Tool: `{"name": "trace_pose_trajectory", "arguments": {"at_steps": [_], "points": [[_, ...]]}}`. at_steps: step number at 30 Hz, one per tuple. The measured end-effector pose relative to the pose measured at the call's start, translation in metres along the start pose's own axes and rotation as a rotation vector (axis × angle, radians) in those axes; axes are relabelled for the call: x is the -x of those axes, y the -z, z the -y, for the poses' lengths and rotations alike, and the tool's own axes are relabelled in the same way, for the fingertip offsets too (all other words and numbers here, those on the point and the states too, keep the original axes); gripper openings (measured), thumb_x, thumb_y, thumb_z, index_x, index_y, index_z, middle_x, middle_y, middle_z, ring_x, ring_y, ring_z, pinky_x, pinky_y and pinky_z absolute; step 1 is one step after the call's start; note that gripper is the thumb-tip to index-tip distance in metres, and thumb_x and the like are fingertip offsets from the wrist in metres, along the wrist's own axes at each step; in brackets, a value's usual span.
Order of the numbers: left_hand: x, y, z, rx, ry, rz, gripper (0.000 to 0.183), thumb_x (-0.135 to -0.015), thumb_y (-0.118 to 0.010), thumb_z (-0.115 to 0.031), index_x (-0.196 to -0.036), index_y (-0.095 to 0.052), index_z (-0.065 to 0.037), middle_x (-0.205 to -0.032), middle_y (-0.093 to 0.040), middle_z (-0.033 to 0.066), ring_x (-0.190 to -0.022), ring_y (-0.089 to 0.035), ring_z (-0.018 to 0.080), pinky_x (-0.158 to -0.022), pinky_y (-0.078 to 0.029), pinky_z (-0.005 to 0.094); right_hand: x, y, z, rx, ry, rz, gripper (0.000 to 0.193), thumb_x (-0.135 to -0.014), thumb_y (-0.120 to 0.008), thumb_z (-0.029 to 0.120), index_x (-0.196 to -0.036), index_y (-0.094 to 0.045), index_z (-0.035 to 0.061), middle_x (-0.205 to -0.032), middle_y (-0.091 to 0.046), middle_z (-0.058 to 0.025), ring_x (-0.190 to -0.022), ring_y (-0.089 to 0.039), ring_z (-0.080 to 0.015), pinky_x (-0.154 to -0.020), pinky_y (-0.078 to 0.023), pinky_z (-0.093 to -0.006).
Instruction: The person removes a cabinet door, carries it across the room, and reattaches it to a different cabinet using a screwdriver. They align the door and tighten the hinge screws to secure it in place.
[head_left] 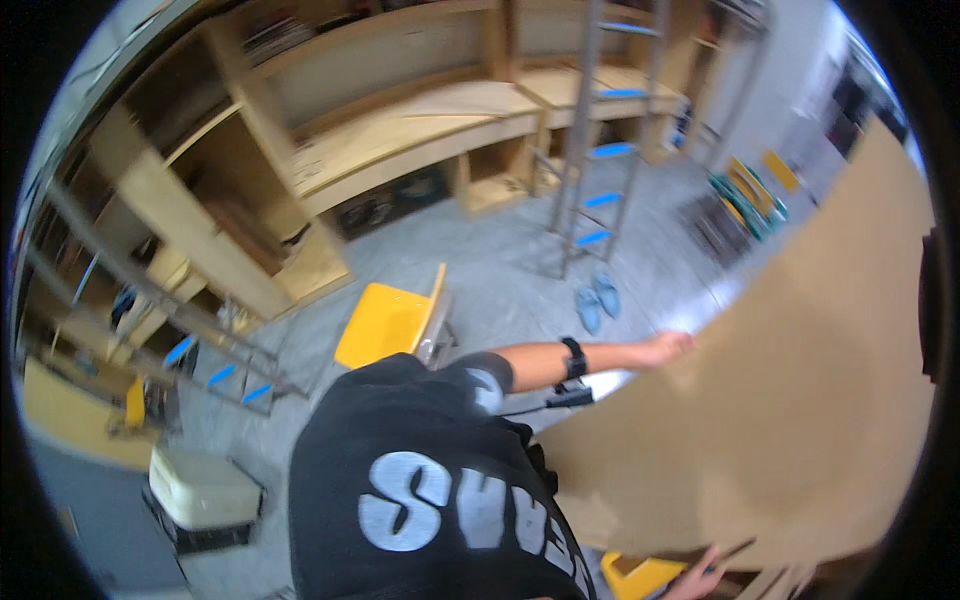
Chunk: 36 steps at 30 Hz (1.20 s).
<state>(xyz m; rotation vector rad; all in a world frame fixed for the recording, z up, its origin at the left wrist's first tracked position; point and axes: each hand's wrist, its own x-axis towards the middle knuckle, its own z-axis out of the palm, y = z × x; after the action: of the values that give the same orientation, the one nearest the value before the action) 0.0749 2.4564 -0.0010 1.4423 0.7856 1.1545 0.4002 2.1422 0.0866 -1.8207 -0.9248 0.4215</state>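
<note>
A large flat brown board (770, 390) fills the right side and rises in front of my body. Out to its upper left edge reaches my left hand (665, 348), a black band on the wrist and the fingers closed on that edge. At the lower edge of the board, my right hand (700, 580) is partly cut off by the frame, its fingers bent around the edge. A thin dark strip (738, 550) shows beside these fingertips; its kind is unclear. My dark shirt with light lettering covers the lower middle.
A yellow chair (385, 325) stands beyond my left shoulder. Blue slippers (597, 302) lie near a metal ladder (600, 150) with blue treads. Wooden desks and shelving (410, 130) line the far wall. A white-topped box (203, 488) sits at lower left; another yellow seat (640, 577) shows under the board.
</note>
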Motion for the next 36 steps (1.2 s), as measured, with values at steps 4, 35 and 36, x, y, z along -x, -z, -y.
{"name": "trace_pose_trajectory", "arguments": {"at_steps": [4,35,36], "points": [[-0.048,0.003,0.007,0.305,0.157,0.085,0.046,-0.099,-0.045,-0.046,-0.108,-0.059,-0.004,-0.102,-0.062,0.0013,-0.094,-0.055,0.0118,-0.084,-0.047,0.0324,-0.053,-0.028,0.020,0.414,0.131,-0.078,0.060,-0.080,-0.070,0.053,-0.087,-0.065,-0.0065,-0.077,-0.064,-0.0238,-0.068,-0.058,-0.0369,-0.065,-0.048,-0.0458],[-0.586,0.131,0.040,0.076,-0.046,0.155,0.054,-0.100,-0.041,-0.048,-0.123,-0.051,0.000,-0.107,-0.059,0.0072,-0.101,-0.052,0.0148,-0.089,-0.043,0.0311,-0.438,-0.293,0.162,0.149,-0.003,-0.254,0.036,-0.088,-0.069,0.033,-0.086,-0.056,-0.0003,-0.067,-0.049,0.0001,-0.055,-0.040,-0.0081,-0.046,-0.032,-0.0262],[-0.607,0.133,0.034,0.042,-0.098,0.161,0.057,-0.099,-0.041,-0.050,-0.125,-0.050,0.001,-0.109,-0.059,0.0083,-0.102,-0.053,0.0155,-0.090,-0.043,0.0312,-0.458,-0.295,0.164,0.198,0.031,-0.279,0.037,-0.088,-0.069,0.034,-0.085,-0.056,0.0002,-0.067,-0.049,0.0003,-0.056,-0.040,-0.0078,-0.046,-0.032,-0.0259]]}}
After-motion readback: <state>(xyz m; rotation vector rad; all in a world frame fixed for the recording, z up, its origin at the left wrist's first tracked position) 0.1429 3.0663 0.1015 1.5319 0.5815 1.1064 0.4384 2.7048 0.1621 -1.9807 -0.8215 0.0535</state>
